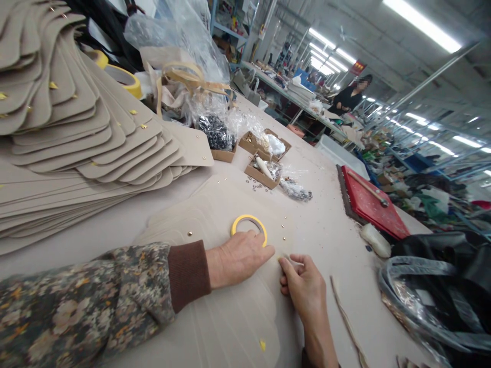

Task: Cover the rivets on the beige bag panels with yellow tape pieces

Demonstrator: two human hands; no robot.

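Observation:
My left hand (240, 259), in a flowered sleeve with a brown cuff, is closed on a roll of yellow tape (248, 219) just above the beige panels. Its thumb and fingers cover the lower part of the roll. Close by on the right, my right hand (306, 286) has thumb and fingers pinched together at the edge of the panels. A tiny yellow speck shows at its thumb tip; what it grips is too small to name. Beneath both hands lie fanned-out beige panels (238, 327) with small metal studs and a bit of yellow tape (262, 344).
A tall stack of beige panels (95, 143) fills the left side. Behind are more tape rolls (128, 82) and small cardboard boxes (263, 176) of hardware. At right are a red board (372, 204) with a hammer, a cord (347, 319) and a black bag (441, 296). A person (351, 97) stands farther back.

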